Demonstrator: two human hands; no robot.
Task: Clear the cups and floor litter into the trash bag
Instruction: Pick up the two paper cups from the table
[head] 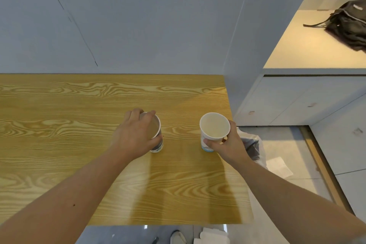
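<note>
Two white paper cups with blue print stand on a wooden table (pixel 59 121). My left hand (pixel 134 134) wraps over the rim and side of the left cup (pixel 156 134). My right hand (pixel 227 144) grips the right cup (pixel 214 127) from its right side, thumb across the front; its inside looks empty. A white trash bag (pixel 255 144) with a dark opening sits on the floor just past the table's right edge, partly hidden by my right forearm. A flat white paper (pixel 279 166) lies on the floor to the right of the bag. Crumpled white tissue (pixel 213 235) lies on the floor below the table's near edge.
Grey wall panels close off the back of the table. At the right, white cabinets carry a lit shelf with a dark backpack (pixel 348 25). A wooden strip (pixel 320 164) runs along the tiled floor. A shoe (pixel 178 237) shows under the near edge.
</note>
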